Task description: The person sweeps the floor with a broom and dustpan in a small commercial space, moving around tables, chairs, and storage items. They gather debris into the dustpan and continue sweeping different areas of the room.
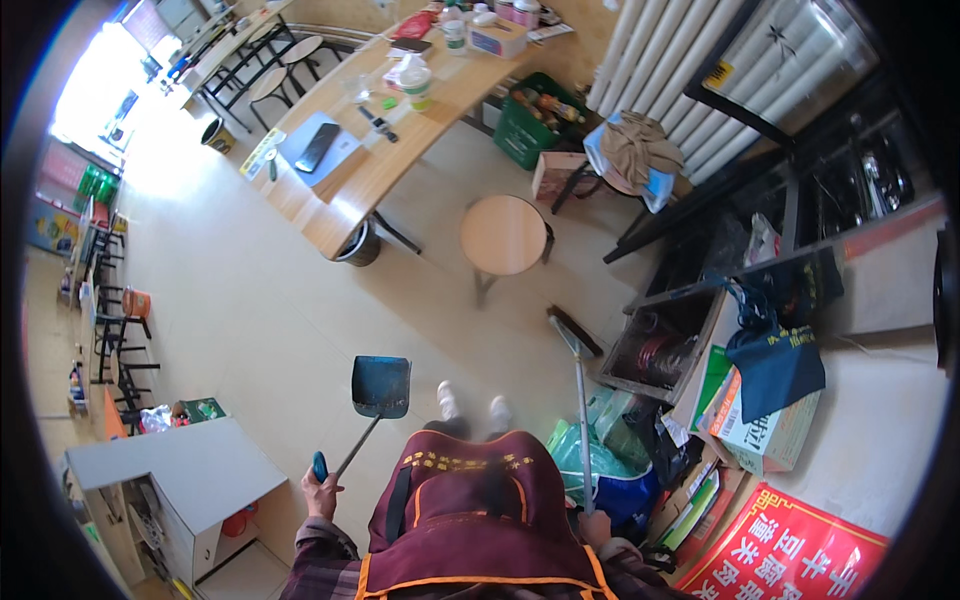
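My left hand [322, 495] grips the handle of a long-handled blue dustpan [381, 384], whose pan is low over the tiled floor on my left; whether it touches the floor I cannot tell. In my right hand [595, 527] is the pale metal stick of a broom [582, 420]. The dark bristle head [574, 330] lies low by the foot of a dark cabinet, ahead to the right. A maroon apron [465, 517] with orange trim covers my front, and my white shoes [448, 400] show beyond its hem.
Ahead stands a round wooden stool [503, 235]. A long wooden table [330, 217] holds a phone, cups and bottles, with a waste bin [361, 246] beneath. Plastic bags [600, 442] and boxes crowd my right side. A white counter [180, 465] stands at left. A green crate [517, 124] sits near the radiator.
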Available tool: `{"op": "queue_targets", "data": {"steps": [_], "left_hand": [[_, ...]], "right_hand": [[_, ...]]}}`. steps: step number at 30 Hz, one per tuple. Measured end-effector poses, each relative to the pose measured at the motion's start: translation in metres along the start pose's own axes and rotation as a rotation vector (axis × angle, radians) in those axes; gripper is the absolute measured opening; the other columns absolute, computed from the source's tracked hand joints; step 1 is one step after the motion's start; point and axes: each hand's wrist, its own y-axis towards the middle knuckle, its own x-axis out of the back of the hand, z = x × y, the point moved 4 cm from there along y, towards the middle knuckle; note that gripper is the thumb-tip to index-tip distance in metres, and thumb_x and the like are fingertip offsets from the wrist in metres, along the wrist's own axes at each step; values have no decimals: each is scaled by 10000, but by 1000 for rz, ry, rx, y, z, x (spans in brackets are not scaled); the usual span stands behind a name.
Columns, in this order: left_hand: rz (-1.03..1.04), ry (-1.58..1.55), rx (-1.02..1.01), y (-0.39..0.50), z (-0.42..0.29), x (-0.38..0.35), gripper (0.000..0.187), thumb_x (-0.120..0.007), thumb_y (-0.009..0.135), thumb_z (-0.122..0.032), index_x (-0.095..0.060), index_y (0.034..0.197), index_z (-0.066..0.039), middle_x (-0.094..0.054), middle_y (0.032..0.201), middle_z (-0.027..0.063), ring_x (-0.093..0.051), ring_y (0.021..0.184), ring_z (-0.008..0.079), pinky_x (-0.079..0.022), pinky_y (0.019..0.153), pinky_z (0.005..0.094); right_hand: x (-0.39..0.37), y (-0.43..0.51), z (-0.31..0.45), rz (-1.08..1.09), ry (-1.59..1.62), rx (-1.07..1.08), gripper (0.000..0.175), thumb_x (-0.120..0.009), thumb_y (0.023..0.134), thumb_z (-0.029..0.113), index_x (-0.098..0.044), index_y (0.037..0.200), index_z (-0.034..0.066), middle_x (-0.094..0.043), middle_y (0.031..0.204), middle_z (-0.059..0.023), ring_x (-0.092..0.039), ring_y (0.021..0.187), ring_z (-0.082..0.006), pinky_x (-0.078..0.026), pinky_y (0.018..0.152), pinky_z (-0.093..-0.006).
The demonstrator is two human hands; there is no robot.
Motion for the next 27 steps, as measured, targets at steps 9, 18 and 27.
{"op": "queue_targets", "data": {"steps": [9, 18, 27], "left_hand": [[-23, 61, -19, 76, 16, 10, 181, -593, 791, -124, -585, 885, 31, -529, 681, 50, -581, 553, 145, -550, 493, 305], [15, -24, -3, 126, 20, 2, 186, -599, 780, -95, -581, 902, 44, -546, 709, 48, -599, 568, 152, -560, 495, 305], [18, -140, 30, 148, 20, 10, 108, -575, 786, -70, -555, 855, 11, -513, 700, 26, -559, 553, 137, -576, 491, 307]], "right_hand": [[20, -21, 103, 74, -70, -143, 536, -680, 875, 426, -698, 855, -109, -710, 754, -226, -734, 734, -329, -533, 599, -421], [2, -3, 110, 237, 91, 154, 340, -565, 969, 268, -628, 866, -50, -662, 679, -171, -673, 542, -268, -509, 442, -373], [-109, 79, 17, 432, 165, -222, 338, -512, 954, 275, -668, 957, -25, -691, 825, -266, -703, 739, -404, -528, 571, -492]]}}
